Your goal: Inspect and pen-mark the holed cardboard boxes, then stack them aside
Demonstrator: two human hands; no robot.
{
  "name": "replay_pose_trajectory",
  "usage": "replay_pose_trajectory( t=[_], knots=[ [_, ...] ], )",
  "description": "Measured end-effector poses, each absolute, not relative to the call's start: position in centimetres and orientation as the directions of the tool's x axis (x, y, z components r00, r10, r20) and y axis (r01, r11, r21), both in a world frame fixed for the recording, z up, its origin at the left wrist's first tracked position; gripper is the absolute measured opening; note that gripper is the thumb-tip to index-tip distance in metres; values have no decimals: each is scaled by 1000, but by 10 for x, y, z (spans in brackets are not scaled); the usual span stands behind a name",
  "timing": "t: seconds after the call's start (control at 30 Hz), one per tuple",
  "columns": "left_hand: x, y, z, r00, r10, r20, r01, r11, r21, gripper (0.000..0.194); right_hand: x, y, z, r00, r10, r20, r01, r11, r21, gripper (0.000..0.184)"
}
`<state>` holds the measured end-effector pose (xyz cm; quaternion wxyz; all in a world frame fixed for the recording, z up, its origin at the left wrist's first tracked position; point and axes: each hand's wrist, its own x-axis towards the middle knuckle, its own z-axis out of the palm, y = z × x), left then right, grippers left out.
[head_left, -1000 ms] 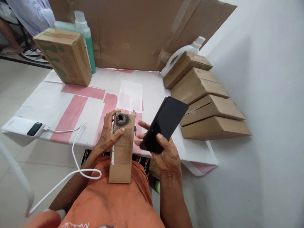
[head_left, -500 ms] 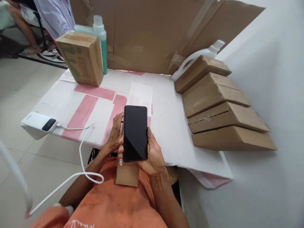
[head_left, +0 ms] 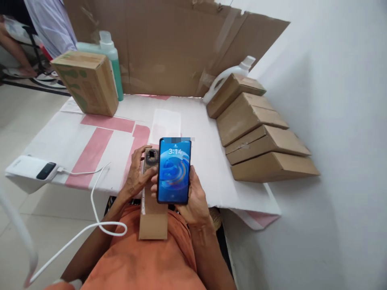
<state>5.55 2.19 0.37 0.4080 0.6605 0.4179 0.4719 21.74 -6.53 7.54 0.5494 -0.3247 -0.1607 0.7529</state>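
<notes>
A smartphone (head_left: 174,173) is upright in my right hand (head_left: 196,199), its screen lit with a blue lock screen reading 3:14. My right fingers wrap its back and show at its left edge. My left hand (head_left: 137,177) grips a narrow brown cardboard box (head_left: 153,227) from its left side, thumb across the front. At the top end of that box sits a dark round piece (head_left: 151,156) with a square-looking centre; I cannot make out what it is. The phone covers part of the box, whose lower end rests against my orange shirt (head_left: 130,257).
A white power bank (head_left: 27,167) with a white cable (head_left: 99,201) lies at the table's left edge. A carton (head_left: 87,84) and a green bottle (head_left: 116,72) stand at back left. Several brown boxes (head_left: 242,121) line the right, beside a white jug (head_left: 225,78). Someone sits at upper left.
The phone's screen has gone from black to lit. My left hand has shifted left, and more of the cardboard box with the dark round piece shows. The view has turned slightly right.
</notes>
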Motion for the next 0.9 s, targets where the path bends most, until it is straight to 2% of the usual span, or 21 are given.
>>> replay_pose_trajectory(
  t=[0.1,0.2,0.23,0.3,0.4,0.6,0.7,0.8,0.87,0.9],
  knots=[
    [54,25,4,233,937,260,131,-295,947,66,246,-62,58,103,935,-340,-657,-193,-729,69],
    [55,27,3,215,946,244,131,-276,952,66,284,-55,24,484,815,-319,-463,-71,-884,65],
    [55,28,3,211,948,240,134,-271,953,65,297,-53,10,576,762,-296,-359,-89,-929,64],
    [56,28,3,209,950,233,134,-264,955,65,317,-50,-17,672,696,-253,-126,-229,-965,69],
    [56,29,4,208,952,223,127,-252,959,65,335,-48,-45,728,656,-199,115,-404,-908,68],
    [58,37,1,208,967,148,127,-177,976,68,343,-48,-51,739,672,-56,371,-475,-798,50],
    [58,42,-4,212,969,127,98,-151,984,73,347,-49,-46,708,706,13,482,-469,-740,43],
    [55,37,-15,122,981,149,63,-157,985,73,339,-59,-41,684,717,136,588,-431,-684,56],
    [52,26,-25,41,985,166,73,-169,983,70,321,-71,-37,587,792,168,616,-302,-728,64],
    [50,18,-30,19,985,171,89,-172,981,68,308,-79,-35,505,854,128,573,-220,-790,65]
  ],
)
